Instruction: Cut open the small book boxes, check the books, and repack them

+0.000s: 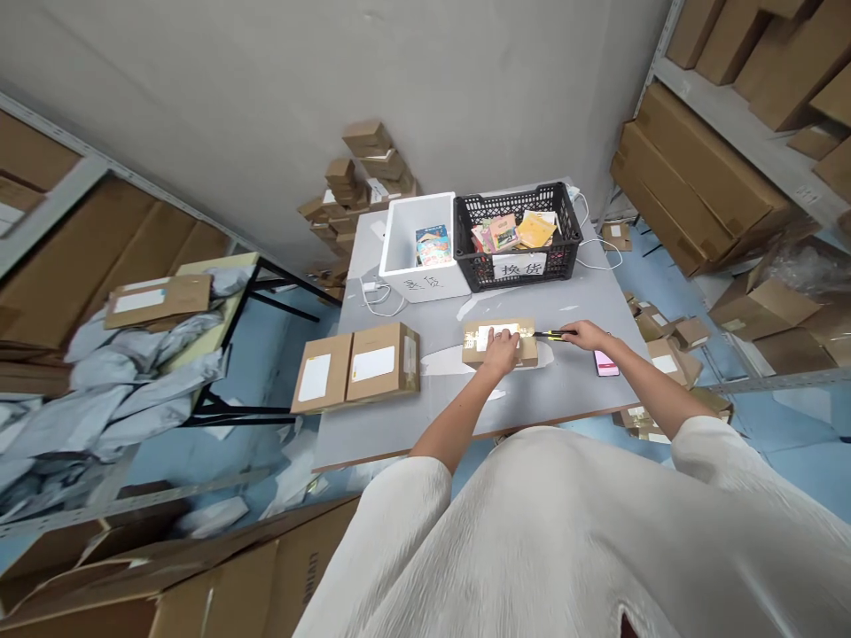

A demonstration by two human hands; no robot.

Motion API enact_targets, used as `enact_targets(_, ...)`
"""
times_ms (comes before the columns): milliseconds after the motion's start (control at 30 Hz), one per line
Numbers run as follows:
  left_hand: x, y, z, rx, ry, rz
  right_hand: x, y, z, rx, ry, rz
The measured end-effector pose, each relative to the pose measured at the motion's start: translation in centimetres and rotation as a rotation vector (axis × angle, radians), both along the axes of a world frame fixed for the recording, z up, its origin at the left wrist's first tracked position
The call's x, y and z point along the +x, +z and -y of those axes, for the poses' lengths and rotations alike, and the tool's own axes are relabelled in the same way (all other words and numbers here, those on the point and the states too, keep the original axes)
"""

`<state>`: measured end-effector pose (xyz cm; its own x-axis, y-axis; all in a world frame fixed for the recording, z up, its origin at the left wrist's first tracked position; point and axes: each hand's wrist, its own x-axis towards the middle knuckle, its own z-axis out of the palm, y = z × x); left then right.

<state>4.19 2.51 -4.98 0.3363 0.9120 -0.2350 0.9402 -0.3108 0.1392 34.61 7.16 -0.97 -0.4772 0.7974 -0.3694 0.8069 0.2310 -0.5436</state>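
A small taped cardboard box (473,351) with a white label lies on the grey table in front of me. My left hand (503,352) rests on top of it, fingers spread over the label and tape. In my right hand (585,337) is a slim black-and-yellow box cutter (555,334). Its tip points left and meets the box's right end; whether the blade is in the tape is too small to tell. Close below my right hand, a phone (605,363) with a lit pink-and-white screen lies on the table.
Two labelled cardboard boxes (357,366) sit at the table's (439,403) left. Behind my hands stand a white foam bin (425,285) and a black crate (565,257), both with colourful booklets. Grey mailing bags (126,390) lie on a side table; shelves of cartons (705,190) flank me.
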Motion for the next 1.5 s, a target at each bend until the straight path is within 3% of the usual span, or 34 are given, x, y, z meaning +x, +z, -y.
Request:
enact_targets(267, -1.7, -0.2, 0.7, 0.012, -0.001, 0.031, -3.0, -0.3, -0.3, 0.075, 0.085, 0.107)
enact_targets(533, -1.6, 0.1, 0.5, -0.009, 0.009, 0.049, -2.6, -3.3, 3.7, -0.286, -0.153, -0.232)
enact_targets(667, -1.7, 0.2, 0.3, -0.032, 0.017, 0.036, -2.0, -4.1, 5.6, -0.334, -0.217, -0.349)
enact_targets(800, -1.7, 0.1, 0.4, -0.021, 0.011, 0.057, -1.9, -4.5, 6.2, -0.358, -0.188, -0.359)
enact_targets(1033, -2.1, 0.2, 0.9, 0.006, 0.035, 0.153, -2.4, -5.0, 6.3, -0.344, -0.537, -0.513)
enact_targets(1233, -2.5, 1.0, -0.2, 0.085, 0.132, 0.203, -2.5, -3.6, 7.1, -0.166, -0.523, -0.458)
enact_targets(1500, -2.3, 0.0, -2.3, 0.032, 0.081, 0.2, -3.4, -3.0, 7.7, 0.203, -0.23, -0.164)
